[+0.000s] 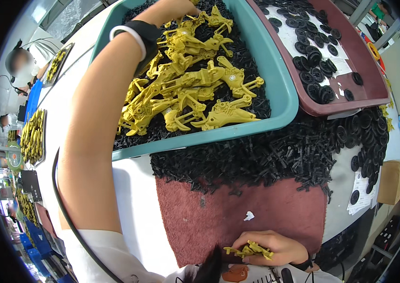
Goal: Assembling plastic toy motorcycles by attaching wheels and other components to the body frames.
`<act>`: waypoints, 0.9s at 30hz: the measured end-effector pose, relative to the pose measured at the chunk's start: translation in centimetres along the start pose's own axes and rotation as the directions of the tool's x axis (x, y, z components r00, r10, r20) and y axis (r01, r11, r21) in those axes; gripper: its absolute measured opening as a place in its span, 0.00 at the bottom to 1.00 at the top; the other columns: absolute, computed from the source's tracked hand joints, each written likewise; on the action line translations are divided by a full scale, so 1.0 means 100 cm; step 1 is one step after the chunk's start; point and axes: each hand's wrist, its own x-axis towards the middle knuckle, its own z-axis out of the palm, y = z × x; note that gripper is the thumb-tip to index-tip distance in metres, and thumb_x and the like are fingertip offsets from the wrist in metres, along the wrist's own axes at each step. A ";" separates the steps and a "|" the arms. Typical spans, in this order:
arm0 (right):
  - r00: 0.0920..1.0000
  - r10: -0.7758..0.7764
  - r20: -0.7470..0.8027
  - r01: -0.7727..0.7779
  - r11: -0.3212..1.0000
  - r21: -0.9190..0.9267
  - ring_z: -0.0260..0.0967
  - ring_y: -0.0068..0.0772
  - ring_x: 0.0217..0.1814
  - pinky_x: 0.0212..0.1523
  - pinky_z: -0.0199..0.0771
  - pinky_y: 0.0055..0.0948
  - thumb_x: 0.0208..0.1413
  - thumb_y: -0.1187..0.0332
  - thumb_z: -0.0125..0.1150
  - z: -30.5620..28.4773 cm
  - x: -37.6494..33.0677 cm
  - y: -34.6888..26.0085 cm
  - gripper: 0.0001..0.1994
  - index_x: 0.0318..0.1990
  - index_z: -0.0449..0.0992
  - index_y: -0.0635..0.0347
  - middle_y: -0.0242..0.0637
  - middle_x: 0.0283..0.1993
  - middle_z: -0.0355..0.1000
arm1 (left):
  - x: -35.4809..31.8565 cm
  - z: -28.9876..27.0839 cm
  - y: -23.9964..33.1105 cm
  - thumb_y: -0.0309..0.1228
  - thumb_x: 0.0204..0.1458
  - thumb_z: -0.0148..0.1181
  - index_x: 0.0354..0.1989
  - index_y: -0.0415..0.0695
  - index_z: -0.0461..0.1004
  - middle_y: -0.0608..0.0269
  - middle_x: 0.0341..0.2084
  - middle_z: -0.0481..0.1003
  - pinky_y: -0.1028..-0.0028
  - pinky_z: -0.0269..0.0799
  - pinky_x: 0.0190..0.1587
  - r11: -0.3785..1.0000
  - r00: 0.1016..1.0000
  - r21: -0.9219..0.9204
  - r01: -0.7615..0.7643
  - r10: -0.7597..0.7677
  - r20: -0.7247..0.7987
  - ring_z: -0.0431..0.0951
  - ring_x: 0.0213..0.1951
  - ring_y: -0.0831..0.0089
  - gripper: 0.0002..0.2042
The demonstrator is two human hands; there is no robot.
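My left arm stretches far forward over a teal tray (275,85) holding a pile of yellow plastic toy-frame parts (186,89) on a bed of small black parts. My left hand (176,7) is at the tray's far end, touching the yellow parts. Its fingers are cut off by the picture's top edge. A black band and a white ring sit on that wrist. Close to my body, my right hand (271,247) is closed around one yellow part (252,250) above a dark red towel (238,207).
A heap of small black axle-like parts (275,155) lies along the towel's far edge. A maroon tray (351,94) with black wheels stands at the right, with more wheels beside it. Trays of yellow parts (32,137) line the left. Another person sits at far left.
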 end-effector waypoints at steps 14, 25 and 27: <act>1.000 0.022 -0.022 -0.022 1.000 -0.010 0.70 0.28 0.44 0.45 0.69 0.27 0.54 0.75 0.62 -0.002 -0.001 -0.005 0.17 0.52 0.71 0.63 0.36 0.44 0.72 | -0.012 -0.020 0.013 0.35 0.43 0.66 0.40 0.38 0.73 0.61 0.29 0.77 0.73 0.73 0.35 0.974 0.945 -0.222 -0.054 0.122 0.304 0.76 0.28 0.73 0.18; 0.999 0.037 -0.036 -0.039 0.998 -0.053 0.71 0.30 0.43 0.44 0.69 0.27 0.54 0.75 0.61 0.000 0.000 -0.008 0.16 0.51 0.71 0.62 0.36 0.43 0.72 | 0.019 0.026 0.030 0.31 0.43 0.67 0.36 0.36 0.75 0.58 0.24 0.77 0.69 0.73 0.30 0.941 0.985 -0.339 -0.014 -0.045 -0.168 0.76 0.25 0.69 0.14; 0.999 0.039 -0.030 -0.040 0.999 -0.023 0.71 0.30 0.43 0.44 0.69 0.27 0.54 0.76 0.61 0.002 -0.001 -0.009 0.16 0.51 0.71 0.61 0.36 0.43 0.71 | 0.013 0.027 0.035 0.30 0.41 0.68 0.37 0.35 0.76 0.57 0.26 0.77 0.68 0.73 0.34 0.942 0.987 -0.318 -0.109 0.066 -0.144 0.77 0.29 0.69 0.15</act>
